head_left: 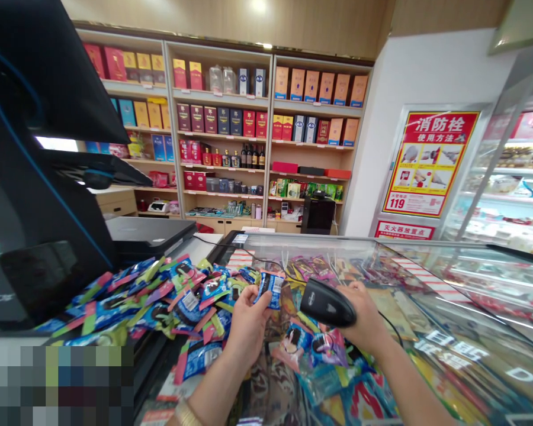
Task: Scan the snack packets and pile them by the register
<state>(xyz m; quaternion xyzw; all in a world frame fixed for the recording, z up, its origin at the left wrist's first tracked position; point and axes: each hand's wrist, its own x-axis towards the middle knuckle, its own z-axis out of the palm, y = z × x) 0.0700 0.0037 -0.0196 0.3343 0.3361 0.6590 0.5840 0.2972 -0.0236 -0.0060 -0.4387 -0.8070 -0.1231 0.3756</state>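
Observation:
My left hand (251, 316) pinches a small blue snack packet (272, 288), its barcode label turned up toward the camera. Just to the right, my right hand (362, 313) is wrapped round a black handheld scanner (328, 303), whose head points left at the packet. A large heap of blue, pink and green packets (189, 302) lies left of my left hand on the counter. More packets of the same kind (295, 343) lie on the glass below the scanner.
A black point-of-sale machine (35, 177) stands at the left, beside a dark flat box (148, 231). The glass-topped display counter (426, 284) stretches right, with goods under it. The scanner's cable runs across the glass. Behind are shelves (224, 136) of boxes and bottles.

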